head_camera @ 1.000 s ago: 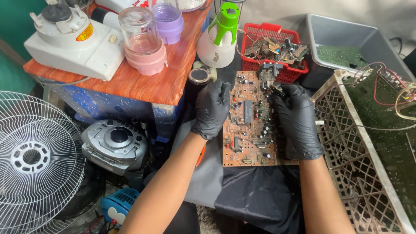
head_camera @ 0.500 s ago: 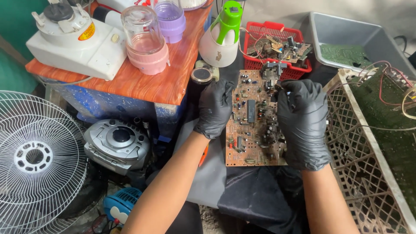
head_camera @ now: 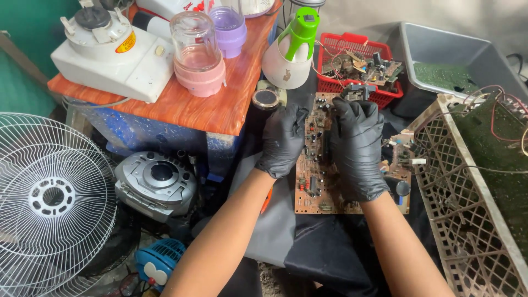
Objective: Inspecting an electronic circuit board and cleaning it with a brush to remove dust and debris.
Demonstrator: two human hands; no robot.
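A brown circuit board (head_camera: 314, 181) with many small parts lies on dark cloth over my lap. My left hand (head_camera: 283, 140), in a black glove, grips the board's left edge near its far end. My right hand (head_camera: 357, 148), also gloved in black, lies over the board's middle and covers much of it, fingers curled on parts near the top. A second small board piece (head_camera: 400, 159) sticks out just right of my right hand.
A red basket (head_camera: 352, 60) of loose electronic parts stands beyond the board. A grey tub (head_camera: 440, 49) and a white lattice crate (head_camera: 467, 209) holding green boards are on the right. An orange table (head_camera: 198, 104) with blender jars, a fan (head_camera: 49, 198) and a grey player (head_camera: 157, 181) are at left.
My right hand has slid left from the board's right edge onto its middle. The left hand has kept its hold on the left edge.
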